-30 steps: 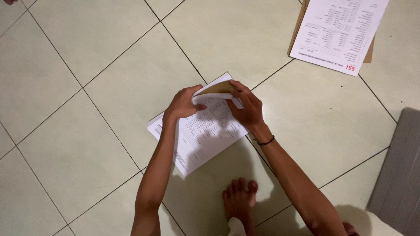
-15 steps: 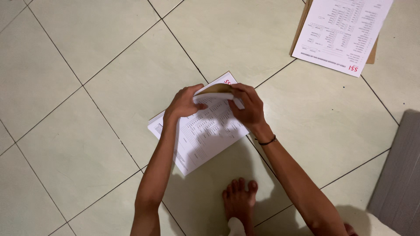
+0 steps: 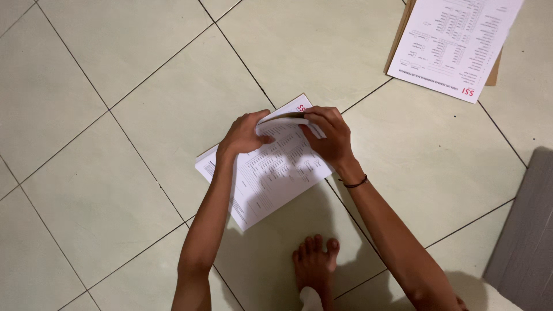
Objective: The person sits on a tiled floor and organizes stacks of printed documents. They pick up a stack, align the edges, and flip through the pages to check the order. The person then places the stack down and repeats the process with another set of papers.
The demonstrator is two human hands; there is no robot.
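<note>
Lying on the floor [image 3: 115, 86], the paper [image 3: 271, 173] looks thin, light and bendy. Both hands pinch its far edge: left hand [image 3: 245, 133], right hand [image 3: 328, 135]. Corners are good places to grab.

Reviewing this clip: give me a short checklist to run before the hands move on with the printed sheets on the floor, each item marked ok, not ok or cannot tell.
1. Both hands on the sheets: ok. The left hand and the right hand grip the far edge of the printed sheets.
2. Far edge lifted off the tiled floor: ok; the near part lies flat.
3. Brown layer under the lifted edge: cannot tell what it is.
4. Bare foot apart from the sheets: ok.
5. Second form on the brown board apart from the hands: ok.
</note>
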